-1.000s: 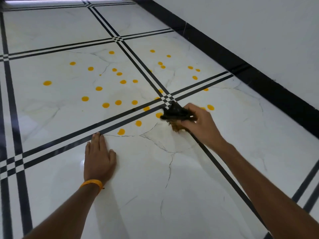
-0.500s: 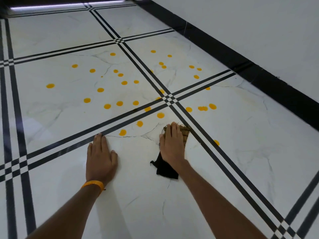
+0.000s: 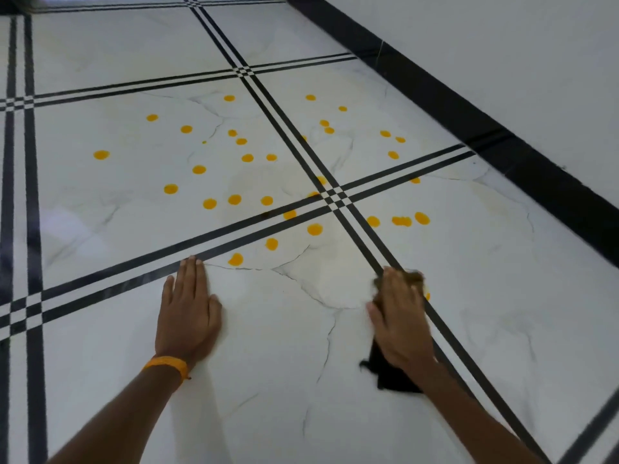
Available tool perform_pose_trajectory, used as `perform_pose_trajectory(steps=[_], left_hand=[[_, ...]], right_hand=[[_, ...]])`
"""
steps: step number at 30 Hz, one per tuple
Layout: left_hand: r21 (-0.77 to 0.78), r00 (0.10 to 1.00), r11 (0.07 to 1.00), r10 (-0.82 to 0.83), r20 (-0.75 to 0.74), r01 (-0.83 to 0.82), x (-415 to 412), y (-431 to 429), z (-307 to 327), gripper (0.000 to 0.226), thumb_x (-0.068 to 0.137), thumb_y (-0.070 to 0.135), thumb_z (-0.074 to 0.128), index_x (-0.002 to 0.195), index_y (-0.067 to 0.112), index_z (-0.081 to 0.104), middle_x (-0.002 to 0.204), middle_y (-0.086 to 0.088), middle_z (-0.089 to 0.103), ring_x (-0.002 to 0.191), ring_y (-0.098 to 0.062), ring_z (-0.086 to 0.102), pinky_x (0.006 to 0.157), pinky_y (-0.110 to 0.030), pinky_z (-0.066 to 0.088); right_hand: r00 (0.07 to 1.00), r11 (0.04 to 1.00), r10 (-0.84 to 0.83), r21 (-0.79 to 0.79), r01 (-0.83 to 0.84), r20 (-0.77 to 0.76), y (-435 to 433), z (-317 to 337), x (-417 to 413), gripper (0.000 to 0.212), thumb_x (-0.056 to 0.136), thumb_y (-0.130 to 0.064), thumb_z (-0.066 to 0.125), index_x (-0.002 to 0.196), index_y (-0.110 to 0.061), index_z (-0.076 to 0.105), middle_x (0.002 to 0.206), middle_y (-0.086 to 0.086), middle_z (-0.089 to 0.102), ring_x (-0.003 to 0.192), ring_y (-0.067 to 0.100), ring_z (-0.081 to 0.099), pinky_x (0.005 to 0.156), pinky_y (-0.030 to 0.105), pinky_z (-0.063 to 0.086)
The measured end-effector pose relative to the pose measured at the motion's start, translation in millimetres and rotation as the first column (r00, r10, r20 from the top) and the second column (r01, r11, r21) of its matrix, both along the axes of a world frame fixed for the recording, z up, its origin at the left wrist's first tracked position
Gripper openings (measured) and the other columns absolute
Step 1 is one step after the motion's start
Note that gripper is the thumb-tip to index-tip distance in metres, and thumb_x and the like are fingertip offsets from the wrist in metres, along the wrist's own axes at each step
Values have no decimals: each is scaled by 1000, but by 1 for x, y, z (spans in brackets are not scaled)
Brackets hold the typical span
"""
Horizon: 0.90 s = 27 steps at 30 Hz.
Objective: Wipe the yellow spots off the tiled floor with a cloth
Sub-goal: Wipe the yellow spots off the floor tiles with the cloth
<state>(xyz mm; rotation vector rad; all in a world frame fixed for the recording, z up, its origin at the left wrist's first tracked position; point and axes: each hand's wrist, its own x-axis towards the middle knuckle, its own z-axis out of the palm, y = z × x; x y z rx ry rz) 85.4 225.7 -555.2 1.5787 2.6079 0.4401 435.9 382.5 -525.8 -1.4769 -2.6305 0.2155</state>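
Note:
Many round yellow spots [image 3: 234,199] dot the white marble floor tiles [image 3: 274,356] ahead of me, on both sides of the black double lines [image 3: 338,197]. My right hand [image 3: 402,319] lies flat, palm down, on a black cloth [image 3: 392,380] and presses it onto the floor over the diagonal black line. The cloth's front edge shows brownish-yellow beyond my fingertips, and a sliver of a yellow spot [image 3: 427,296] peeks out at its right side. My left hand [image 3: 189,313], with an orange wristband, rests flat on the tile, fingers together, holding nothing.
A black skirting band [image 3: 502,128] and a white wall [image 3: 519,55] run along the right. Faint yellowish smears mark the tile around the line crossing. The nearest spot [image 3: 235,259] lies just beyond my left fingertips.
My right hand pulled the cloth back from the line crossing toward me, then slid it to the right onto the diagonal black line. My left hand stayed planted.

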Motion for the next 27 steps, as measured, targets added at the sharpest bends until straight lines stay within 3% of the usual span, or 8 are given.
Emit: perform_pose_trajectory(steps=[2, 5, 7, 11, 18, 20, 23, 27], left_hand=[[-5, 1000, 1000, -1, -13, 1, 1, 1, -1, 74, 93, 36, 20, 157, -1, 18, 166, -18, 17, 155, -29, 12, 126, -48, 11], [-22, 1000, 1000, 5, -29, -6, -1, 3, -1, 73, 94, 36, 19, 157, -1, 19, 166, -18, 18, 155, -30, 13, 126, -48, 10], [-33, 1000, 999, 0, -25, -1, 2, 3, 0, 73, 94, 36, 20, 156, -2, 21, 165, -19, 19, 154, -30, 14, 125, -48, 12], [-46, 1000, 999, -16, -14, 16, -3, 3, 8, 78, 95, 48, 20, 155, -2, 26, 163, -20, 25, 152, -32, 21, 125, -45, 13], [-48, 998, 999, 20, -61, -22, -39, 32, 1, 88, 96, 66, 16, 160, 8, 8, 169, -7, 5, 156, -23, -1, 127, -45, 4], [-69, 998, 997, 17, -57, -21, -39, 28, 0, 86, 97, 65, 17, 160, 8, 6, 169, -7, 5, 156, -23, -2, 126, -47, 5], [-77, 998, 997, 22, -67, -27, -38, 27, 4, 86, 97, 65, 16, 160, 7, 8, 169, -9, 9, 156, -24, 3, 126, -48, 8], [-82, 998, 996, 23, -55, -27, -39, 29, 4, 84, 98, 63, 18, 160, 8, 7, 169, -7, 8, 156, -22, 0, 126, -47, 6]], right_hand=[[973, 973, -230, 31, 230, 7, 50, 2, 22, 75, 100, -53, 21, 152, 0, 33, 158, 17, 38, 149, 36, 31, 123, 50, 19], [893, 893, -449, -25, 449, -21, 106, 8, -11, 90, 96, -62, 10, 157, 3, 24, 164, 21, 28, 153, 33, 23, 125, 49, 14], [938, 938, -347, 15, 347, -6, 88, 1, -47, 89, 98, -63, 9, 157, 3, 24, 164, 21, 27, 153, 33, 23, 125, 50, 17], [989, 989, 147, -4, -147, 32, 25, -5, -39, 73, 103, -55, 21, 160, -8, 26, 169, 6, 20, 157, 22, 15, 127, 45, 14], [928, 927, -371, 60, 371, -18, 142, 2, -35, 84, 99, -56, 16, 146, 10, 39, 151, 30, 43, 142, 42, 38, 119, 57, 26], [972, 970, -233, 69, 232, 13, 120, -1, -64, 76, 101, -50, 18, 142, 8, 45, 146, 28, 47, 136, 42, 43, 116, 56, 29], [997, 1000, 25, 17, -26, 67, 94, -9, -43, 70, 104, -49, 21, 157, -3, 28, 166, 11, 27, 154, 29, 23, 125, 51, 17], [932, 929, -361, 84, 359, 10, 168, -2, -1, 83, 102, -58, 8, 147, 5, 38, 152, 25, 42, 143, 40, 36, 119, 59, 25]])
